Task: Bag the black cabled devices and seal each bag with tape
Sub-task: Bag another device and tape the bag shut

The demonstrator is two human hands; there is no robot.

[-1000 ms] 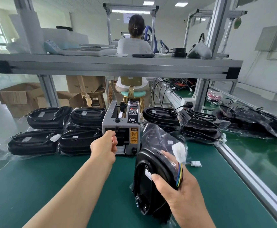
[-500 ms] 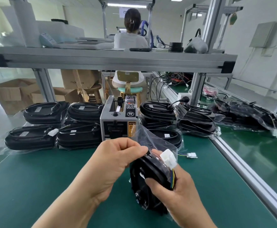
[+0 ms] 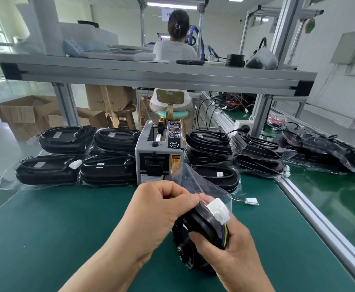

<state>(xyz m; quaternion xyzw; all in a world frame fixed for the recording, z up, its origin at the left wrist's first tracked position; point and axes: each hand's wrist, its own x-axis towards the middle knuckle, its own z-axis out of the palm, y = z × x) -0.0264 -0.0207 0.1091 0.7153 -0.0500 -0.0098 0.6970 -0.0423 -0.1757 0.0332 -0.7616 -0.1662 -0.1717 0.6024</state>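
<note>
My right hand [image 3: 232, 255] grips the device [image 3: 201, 225]; my left hand [image 3: 161, 207], back from the tape dispenser [image 3: 159, 159], pinches its bag [image 3: 195, 182] over the green worktop [image 3: 56, 228].

Cardboard boxes [image 3: 24, 114], a wooden stool [image 3: 127, 110] and a teal chair [image 3: 172, 113] beyond; phone [image 3: 190, 62] on the aluminium shelf [image 3: 151, 77].

one head-worn wide-angle view, facing forward and down.
left hand [image 3: 161, 209] and right hand [image 3: 233, 251] close below; green table [image 3: 45, 239] runs ahead.
</note>
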